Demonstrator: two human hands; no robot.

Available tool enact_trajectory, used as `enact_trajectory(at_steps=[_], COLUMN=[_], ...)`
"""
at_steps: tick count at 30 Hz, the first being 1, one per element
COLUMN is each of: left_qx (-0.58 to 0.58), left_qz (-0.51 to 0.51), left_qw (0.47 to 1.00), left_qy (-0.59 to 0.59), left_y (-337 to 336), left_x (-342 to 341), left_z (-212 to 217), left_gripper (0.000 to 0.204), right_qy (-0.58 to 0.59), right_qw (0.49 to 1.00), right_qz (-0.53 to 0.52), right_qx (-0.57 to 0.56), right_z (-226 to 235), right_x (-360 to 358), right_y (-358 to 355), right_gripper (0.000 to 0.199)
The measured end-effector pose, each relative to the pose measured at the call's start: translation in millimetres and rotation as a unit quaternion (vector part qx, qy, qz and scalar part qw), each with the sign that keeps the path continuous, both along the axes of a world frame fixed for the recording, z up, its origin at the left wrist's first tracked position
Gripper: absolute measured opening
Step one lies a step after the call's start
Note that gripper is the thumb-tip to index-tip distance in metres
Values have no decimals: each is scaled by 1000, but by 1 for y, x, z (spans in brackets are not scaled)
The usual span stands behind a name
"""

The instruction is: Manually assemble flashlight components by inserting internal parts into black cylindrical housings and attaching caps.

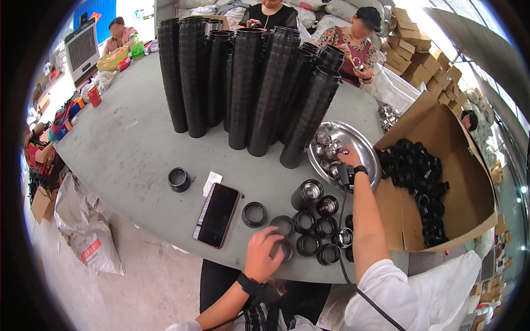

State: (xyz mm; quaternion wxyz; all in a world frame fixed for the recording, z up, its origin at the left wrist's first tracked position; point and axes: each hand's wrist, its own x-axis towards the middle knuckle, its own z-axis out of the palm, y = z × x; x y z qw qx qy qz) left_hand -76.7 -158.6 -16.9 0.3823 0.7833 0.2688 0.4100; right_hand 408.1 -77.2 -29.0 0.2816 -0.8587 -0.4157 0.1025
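Observation:
My left hand is at the table's near edge, fingers curled against a black ring that is blurred by motion. Just beyond its fingertips lies another black ring. My right hand reaches into an oval metal tray with shiny metal cups; its fingers are closed on one small metal cup. Between the hands stand several black rings, some with a metal cup inside. A taller black piece with a metal insert stands behind them.
Tall stacks of black rings rise mid-table. A phone, a white paper and a lone black ring lie left. An open cardboard box holding black parts stands right. A cable hangs by my right arm. Co-workers sit opposite.

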Motion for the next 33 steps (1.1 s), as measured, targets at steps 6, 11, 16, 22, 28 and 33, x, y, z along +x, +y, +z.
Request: enact_trajectory(at_steps=[6,11,16,22,28,33], left_qx=[14,6,23,17,50,42], left_qz=[1,-6,-2,-21,-31,-29], left_qw=[1000,1000,1000,999,990,986], left_qy=[-8,-15,0,30,126,160], left_y=[0,0,0,-2,-3,-2], left_x=[1,3,-1,7,11,12], left_z=[-3,-8,-5,-1,5,7], left_gripper=[27,28,27,33,42,44], right_qy=[89,115,41,-32,-82,-32], right_qw=[989,991,999,999,987,995], right_qz=[60,56,34,18,70,80], right_qx=[99,40,5,38,117,54], right_z=[-4,12,35,49,84,95], right_x=[2,-15,-48,-36,-23,-6], right_y=[-25,-39,-42,-40,18,109], right_gripper=[24,32,37,42,43,43])
